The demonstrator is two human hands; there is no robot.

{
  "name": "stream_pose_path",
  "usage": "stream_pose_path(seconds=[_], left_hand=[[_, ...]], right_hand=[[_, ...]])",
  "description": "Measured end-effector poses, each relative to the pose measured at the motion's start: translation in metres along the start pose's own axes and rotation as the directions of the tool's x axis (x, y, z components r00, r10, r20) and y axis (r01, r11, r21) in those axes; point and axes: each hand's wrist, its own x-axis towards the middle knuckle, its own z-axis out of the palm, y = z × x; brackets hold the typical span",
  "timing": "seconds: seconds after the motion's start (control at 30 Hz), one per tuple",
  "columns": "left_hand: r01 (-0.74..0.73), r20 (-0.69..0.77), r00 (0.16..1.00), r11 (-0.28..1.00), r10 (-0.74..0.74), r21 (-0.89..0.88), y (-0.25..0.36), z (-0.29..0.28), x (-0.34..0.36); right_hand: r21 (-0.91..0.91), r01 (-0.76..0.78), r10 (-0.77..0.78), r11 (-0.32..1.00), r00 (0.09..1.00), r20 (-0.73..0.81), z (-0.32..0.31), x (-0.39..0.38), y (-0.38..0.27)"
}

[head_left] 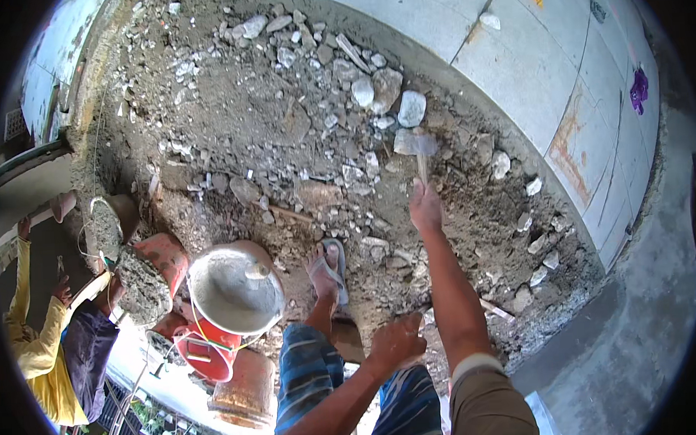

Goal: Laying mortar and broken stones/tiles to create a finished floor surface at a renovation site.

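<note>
My right hand, arm stretched forward, is closed around the pale handle of a hammer. The hammer's head is over the rubble, close below a whitish stone block. A rounder brownish stone lies just left of that block. Near my knees, my left hand is curled closed. What it holds, if anything, cannot be made out. My foot in a grey flip-flop stands on the dirt between the hands and the buckets.
Broken stones and loose soil spread ahead. Pale floor tiles border them at far right. At left stand a tub of grey powder, a red bucket and a bucket of wet mortar. Another person in yellow sleeves works at far left.
</note>
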Motion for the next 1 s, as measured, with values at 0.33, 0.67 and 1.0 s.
stream_pose_path(seconds=[0.33, 0.67, 1.0], left_hand=[[-0.099, -0.190, 0.977, 0.995, 0.098, 0.006, -0.024, 0.011, -0.005], [-0.030, -0.093, 0.995, 0.998, 0.025, -0.047, -0.006, 0.007, 0.005], [-0.034, -0.097, 0.995, 0.995, 0.024, -0.094, -0.007, 0.002, -0.003]], right_hand=[[0.842, 0.422, -0.162, 0.336, 0.907, -0.389, -0.162, 0.017, -0.153], [0.290, 0.028, 0.001, 0.957, 0.995, -0.099, -0.007, 0.062, -0.052], [0.827, 0.549, -0.092, 0.118, 0.836, -0.542, -0.103, 0.051, -0.150]])
